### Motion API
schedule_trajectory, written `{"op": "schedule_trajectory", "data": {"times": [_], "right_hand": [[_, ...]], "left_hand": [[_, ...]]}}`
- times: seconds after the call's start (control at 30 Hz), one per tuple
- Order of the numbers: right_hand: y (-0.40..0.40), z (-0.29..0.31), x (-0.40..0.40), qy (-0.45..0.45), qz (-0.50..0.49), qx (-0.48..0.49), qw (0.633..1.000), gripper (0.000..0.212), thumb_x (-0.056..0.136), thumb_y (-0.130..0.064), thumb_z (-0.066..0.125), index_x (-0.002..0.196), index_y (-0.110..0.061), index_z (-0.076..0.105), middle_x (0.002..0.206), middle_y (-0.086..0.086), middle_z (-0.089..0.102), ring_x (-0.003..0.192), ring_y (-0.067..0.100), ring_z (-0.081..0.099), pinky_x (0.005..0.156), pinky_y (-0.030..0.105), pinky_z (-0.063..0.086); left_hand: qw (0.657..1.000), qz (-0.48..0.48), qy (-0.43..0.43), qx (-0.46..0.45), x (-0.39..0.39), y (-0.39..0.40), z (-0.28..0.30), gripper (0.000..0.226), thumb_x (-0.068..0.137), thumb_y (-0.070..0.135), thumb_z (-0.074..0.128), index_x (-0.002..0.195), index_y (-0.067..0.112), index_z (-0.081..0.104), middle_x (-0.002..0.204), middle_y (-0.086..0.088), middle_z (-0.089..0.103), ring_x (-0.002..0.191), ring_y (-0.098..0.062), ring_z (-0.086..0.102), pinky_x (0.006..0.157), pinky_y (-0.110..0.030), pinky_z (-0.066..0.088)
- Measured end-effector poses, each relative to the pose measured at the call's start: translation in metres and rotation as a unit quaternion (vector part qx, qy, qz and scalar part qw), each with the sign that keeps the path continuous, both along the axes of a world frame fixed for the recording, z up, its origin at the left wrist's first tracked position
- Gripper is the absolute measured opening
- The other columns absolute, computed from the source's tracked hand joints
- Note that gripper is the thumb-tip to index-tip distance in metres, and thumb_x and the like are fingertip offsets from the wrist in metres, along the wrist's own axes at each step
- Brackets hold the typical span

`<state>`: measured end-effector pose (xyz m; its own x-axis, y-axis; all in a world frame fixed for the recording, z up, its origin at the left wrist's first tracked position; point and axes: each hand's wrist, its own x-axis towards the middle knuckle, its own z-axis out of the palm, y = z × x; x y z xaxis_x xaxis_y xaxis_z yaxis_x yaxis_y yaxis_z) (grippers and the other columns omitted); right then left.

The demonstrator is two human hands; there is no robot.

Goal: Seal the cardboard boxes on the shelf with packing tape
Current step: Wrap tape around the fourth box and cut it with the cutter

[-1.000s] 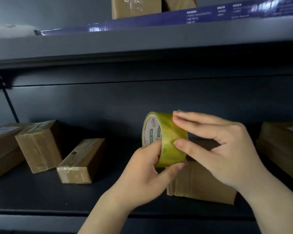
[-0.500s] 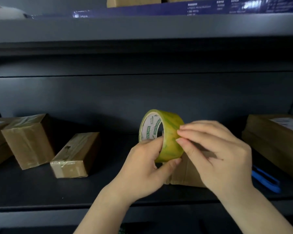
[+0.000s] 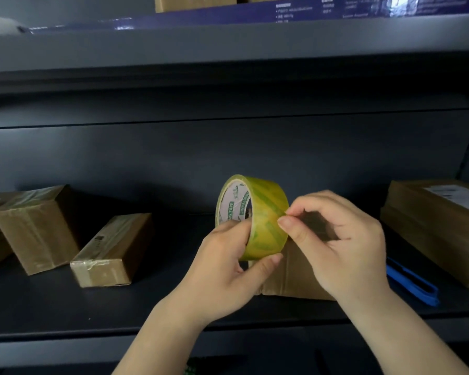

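Your left hand (image 3: 222, 269) is clamped on the tape roll (image 3: 257, 215): thumb on the near side of the rim, fingers curled under the lower edge. The roll is up off the shelf (image 3: 65, 301), in front of the middle of the bay, standing on edge. Its core axis runs roughly left-right and tilts a bit toward you, so the printed inner core faces left and the yellow-green band faces right.

Your right hand (image 3: 336, 244) is half curled, thumb and index fingertip pressed together on the roll's right-hand outer face. Can't tell whether a tape end is lifted or you're only touching the surface.

The cardboard box (image 3: 295, 277) right behind and below your hands sits on the shelf, mostly hidden. Two taped boxes lie to the left: the small box (image 3: 111, 253), long axis running near to far, and the taller box (image 3: 35, 228), tilted. A flat box (image 3: 439, 226) is at far right, with a blue tool (image 3: 412, 285) lying just beside it.
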<state>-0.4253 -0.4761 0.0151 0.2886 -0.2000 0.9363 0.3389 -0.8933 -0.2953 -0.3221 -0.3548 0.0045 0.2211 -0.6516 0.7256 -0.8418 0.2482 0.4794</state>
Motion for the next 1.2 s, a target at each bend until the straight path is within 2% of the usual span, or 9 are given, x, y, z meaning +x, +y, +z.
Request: {"op": "schedule_trajectory", "data": {"times": [0.13,0.23,0.37,0.5,0.67,0.8,0.97,1.07,1.2], "right_hand": [[-0.003,-0.005,0.005,-0.010,0.024,0.050,0.998,0.008,0.079,-0.027,0.064,0.084,-0.021,0.065,0.081,-0.010,0.064,0.078,0.005,0.062,0.067,0.024,0.053],[-0.003,-0.008,0.009,-0.040,0.007,0.066,0.997,0.022,0.080,-0.033,0.064,0.100,-0.024,0.065,0.091,-0.009,0.067,0.086,0.005,0.065,0.072,0.024,0.055],[-0.004,-0.013,0.011,-0.063,-0.014,0.033,0.997,0.013,0.081,-0.025,0.065,0.092,-0.020,0.065,0.088,-0.010,0.064,0.084,0.003,0.064,0.070,0.017,0.053],[-0.009,-0.013,0.013,-0.061,-0.024,0.020,0.998,0.009,0.084,-0.020,0.062,0.090,-0.016,0.067,0.086,-0.010,0.064,0.082,0.004,0.063,0.068,0.019,0.054],[-0.015,-0.010,0.018,-0.040,-0.007,0.005,0.999,0.013,0.085,-0.017,0.059,0.083,-0.007,0.068,0.081,-0.006,0.062,0.080,0.005,0.060,0.068,0.016,0.051],[-0.018,-0.010,0.021,-0.037,0.000,-0.013,0.999,0.014,0.084,-0.014,0.058,0.080,-0.003,0.066,0.082,-0.004,0.059,0.082,0.005,0.058,0.071,0.015,0.050],[-0.015,-0.012,0.021,-0.079,-0.010,-0.002,0.997,0.015,0.083,-0.016,0.061,0.098,-0.013,0.062,0.089,-0.003,0.063,0.088,0.006,0.062,0.075,0.012,0.050],[-0.014,-0.013,0.022,-0.083,-0.014,0.000,0.996,0.012,0.082,-0.015,0.063,0.093,-0.013,0.063,0.086,-0.005,0.063,0.085,0.006,0.062,0.074,0.013,0.050],[-0.015,-0.013,0.024,-0.059,-0.009,0.002,0.998,0.012,0.082,-0.015,0.061,0.084,-0.004,0.068,0.083,-0.005,0.061,0.082,0.007,0.061,0.071,0.013,0.050]], "left_hand": [[1.000,0.000,0.003,0.001,0.003,-0.002,0.001,0.026,0.081,0.028,0.060,0.092,0.005,0.063,0.081,-0.004,0.066,0.080,-0.021,0.062,0.068,-0.046,0.051],[1.000,0.001,0.006,-0.007,0.005,-0.005,0.002,0.025,0.081,0.028,0.061,0.092,0.005,0.063,0.082,-0.003,0.066,0.080,-0.022,0.063,0.068,-0.046,0.052],[1.000,0.011,-0.015,-0.007,0.005,-0.007,0.002,0.015,0.081,0.031,0.059,0.093,0.023,0.057,0.087,0.006,0.062,0.080,-0.016,0.061,0.069,-0.042,0.051],[0.998,0.019,-0.051,-0.005,0.005,-0.008,0.005,0.014,0.081,0.030,0.059,0.091,0.020,0.059,0.087,0.008,0.060,0.078,-0.016,0.060,0.069,-0.040,0.051],[0.997,0.030,-0.071,0.001,0.007,-0.009,0.008,0.011,0.081,0.032,0.057,0.090,0.028,0.054,0.088,0.009,0.058,0.075,-0.010,0.057,0.068,-0.035,0.050],[0.998,0.028,-0.062,0.002,0.010,-0.011,0.009,0.012,0.081,0.028,0.059,0.089,0.021,0.059,0.083,0.009,0.058,0.074,-0.015,0.059,0.067,-0.040,0.051],[0.998,0.020,-0.065,0.004,0.010,-0.012,0.012,0.010,0.081,0.030,0.058,0.091,0.025,0.057,0.086,0.009,0.058,0.075,-0.013,0.058,0.069,-0.037,0.051],[0.998,0.026,-0.063,0.008,0.010,-0.011,0.011,0.016,0.081,0.028,0.058,0.088,0.014,0.063,0.081,0.009,0.059,0.074,-0.015,0.059,0.067,-0.037,0.051],[0.994,0.048,-0.092,0.023,0.012,-0.009,0.012,0.016,0.081,0.029,0.058,0.082,0.013,0.062,0.079,0.009,0.056,0.069,-0.012,0.054,0.067,-0.028,0.047]]}}
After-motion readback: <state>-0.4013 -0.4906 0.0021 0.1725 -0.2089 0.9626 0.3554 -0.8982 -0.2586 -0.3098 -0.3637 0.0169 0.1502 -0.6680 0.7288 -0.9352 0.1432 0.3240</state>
